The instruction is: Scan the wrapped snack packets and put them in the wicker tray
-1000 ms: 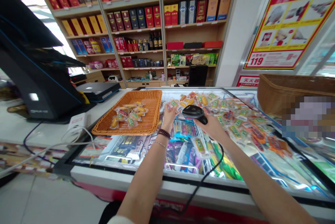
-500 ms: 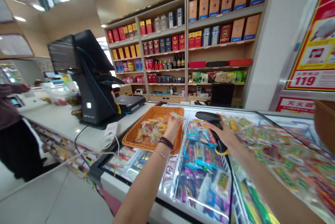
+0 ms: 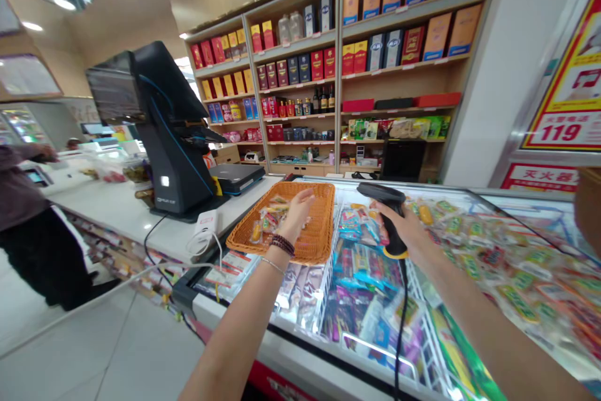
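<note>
My left hand (image 3: 299, 210), wearing a dark bead bracelet (image 3: 283, 244), hovers over the orange woven basket (image 3: 323, 223). Its visible fingers stretch to the right, and I see no packet between them; the lower fingers are partly hidden. Small clear-wrapped snacks (image 3: 270, 219) lie in the basket's left part, some behind my hand. In my right hand (image 3: 406, 226) is a black barcode scanner (image 3: 392, 226), gripped round its handle, its head pointing left. The scanner's cord (image 3: 401, 319) hangs over the glass-topped freezer.
Bagged ice treats (image 3: 361, 263) fill wire baskets in the freezer, with many wrapped pieces (image 3: 507, 269) at right. A black checkout terminal (image 3: 173, 157) stands on the left counter beside a flat black device (image 3: 237, 177). A white box (image 3: 205, 226) with a cable sits near. Another person (image 3: 32, 201) stands far left.
My left hand has moved left across the basket; the clear packet seen at its fingertips before no longer shows there. My right hand still holds the scanner. The view has shifted slightly.
</note>
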A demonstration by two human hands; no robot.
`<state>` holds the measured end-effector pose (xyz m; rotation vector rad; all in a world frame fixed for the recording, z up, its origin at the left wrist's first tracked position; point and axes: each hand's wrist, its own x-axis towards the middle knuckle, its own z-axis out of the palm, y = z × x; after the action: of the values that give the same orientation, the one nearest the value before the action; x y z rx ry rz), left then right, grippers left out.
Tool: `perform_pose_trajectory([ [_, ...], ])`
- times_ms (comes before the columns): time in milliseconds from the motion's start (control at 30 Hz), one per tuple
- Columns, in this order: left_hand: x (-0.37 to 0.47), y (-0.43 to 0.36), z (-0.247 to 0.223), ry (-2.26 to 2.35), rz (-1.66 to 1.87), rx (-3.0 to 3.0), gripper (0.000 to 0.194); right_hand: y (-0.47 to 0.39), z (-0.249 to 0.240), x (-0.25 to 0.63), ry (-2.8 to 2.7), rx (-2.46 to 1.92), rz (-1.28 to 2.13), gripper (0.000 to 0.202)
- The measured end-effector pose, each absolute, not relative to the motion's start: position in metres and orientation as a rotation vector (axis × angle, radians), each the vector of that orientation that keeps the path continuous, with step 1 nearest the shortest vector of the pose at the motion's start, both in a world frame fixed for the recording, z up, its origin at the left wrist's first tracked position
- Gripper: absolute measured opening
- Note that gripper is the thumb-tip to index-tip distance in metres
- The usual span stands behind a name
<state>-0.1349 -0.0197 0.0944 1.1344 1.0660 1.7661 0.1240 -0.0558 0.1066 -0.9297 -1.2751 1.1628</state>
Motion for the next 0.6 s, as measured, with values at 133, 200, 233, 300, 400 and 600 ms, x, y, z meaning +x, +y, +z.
perform_pose_trajectory([
  [133,-0.069,-0.031,0.096,0.949,1.521,1.491,0.026,-0.074,0.119,0.154,-1.226,-0.971,1.053,0.038],
  [200,-0.038,-0.038,0.087,0.928,1.364,1.619,0.033,-0.080,0.119,0.168,-1.204,-0.982,1.007,0.040],
  [233,-0.025,-0.043,0.080,0.947,1.268,1.693,0.037,-0.081,0.117,0.174,-1.184,-0.986,0.990,0.043],
  [300,-0.006,-0.055,0.064,1.005,1.031,1.870,0.044,-0.083,0.109,0.185,-1.143,-0.991,0.964,0.047],
  [400,0.012,-0.071,0.042,1.034,0.666,2.091,0.047,-0.083,0.093,0.197,-1.136,-1.025,0.943,0.047],
  [600,0.027,-0.069,0.028,1.156,0.805,2.034,0.037,-0.084,0.075,0.200,-1.145,-1.081,0.945,0.043],
])
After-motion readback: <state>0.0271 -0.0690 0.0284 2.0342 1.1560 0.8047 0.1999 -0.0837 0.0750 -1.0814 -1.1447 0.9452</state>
